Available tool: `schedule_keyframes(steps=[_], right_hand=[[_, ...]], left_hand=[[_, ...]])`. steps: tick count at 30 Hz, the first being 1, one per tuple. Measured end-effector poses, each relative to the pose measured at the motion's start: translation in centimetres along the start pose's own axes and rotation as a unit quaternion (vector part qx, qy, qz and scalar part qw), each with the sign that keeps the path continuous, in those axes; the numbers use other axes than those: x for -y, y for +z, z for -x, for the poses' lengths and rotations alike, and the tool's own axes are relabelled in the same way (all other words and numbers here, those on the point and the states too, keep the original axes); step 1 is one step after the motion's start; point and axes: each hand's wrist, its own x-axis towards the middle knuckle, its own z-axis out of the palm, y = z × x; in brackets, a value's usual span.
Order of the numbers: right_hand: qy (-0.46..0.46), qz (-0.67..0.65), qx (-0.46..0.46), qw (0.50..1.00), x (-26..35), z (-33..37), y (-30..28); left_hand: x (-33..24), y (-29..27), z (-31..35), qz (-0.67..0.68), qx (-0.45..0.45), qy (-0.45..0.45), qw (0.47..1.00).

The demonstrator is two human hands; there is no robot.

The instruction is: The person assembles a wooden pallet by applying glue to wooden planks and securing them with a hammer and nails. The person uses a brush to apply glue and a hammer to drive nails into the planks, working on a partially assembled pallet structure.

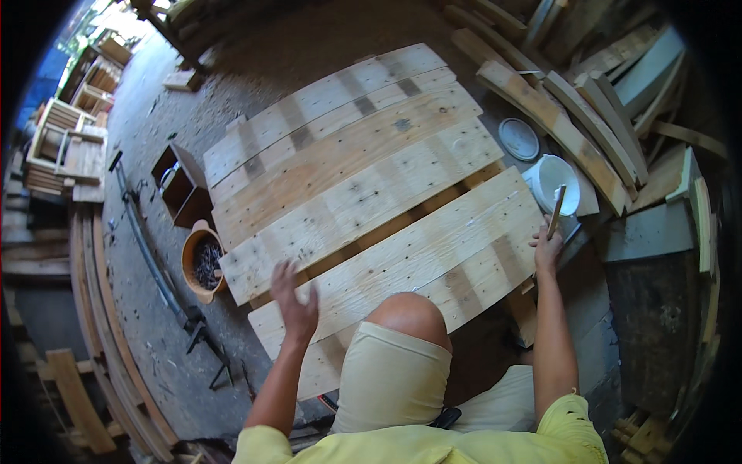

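My right hand (547, 251) grips a thin wooden stick (554, 216) whose upper end is coated in something white. The stick stands in front of a white bucket (572, 203) with white contents, beside the right ends of the boards. Over the left part of the boards, my left hand (295, 304) hovers with its fingers apart and nothing in it. Several pale wooden boards (355, 195) lie side by side like a tabletop, with a gap between two of them. Wet-looking white streaks mark the near board (433, 246). My bent knee rests over its near edge.
Left of the boards are an orange bowl (199, 288) of nails, an open wooden box (179, 185) and a long metal bar clamp (158, 267) on the floor. A round white lid (519, 139) lies behind the bucket. Loose timber (560, 127) is piled at the right.
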Motion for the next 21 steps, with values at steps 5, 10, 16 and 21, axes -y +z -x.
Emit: schedule_keyframes(steps=[5, 10, 16, 21], right_hand=[[0.046, -0.082, 0.01, 0.996, -0.1, 6.6, -2.8], [0.083, -0.096, 0.032, 0.991, 0.6, 12.0, -4.1], [0.126, -0.119, 0.037, 0.984, 2.1, 14.7, -4.6], [0.127, -0.127, 0.053, 0.982, 2.7, 15.4, -4.7]], left_hand=[[-3.5, 6.1, -10.6, -0.177, 0.185, 0.212, 0.943], [-4.1, 8.0, -13.9, -0.219, 0.27, 0.249, 0.904], [-4.9, 5.5, -17.7, -0.073, 0.351, 0.241, 0.902], [-4.9, 1.6, -20.8, -0.03, 0.333, 0.09, 0.938]])
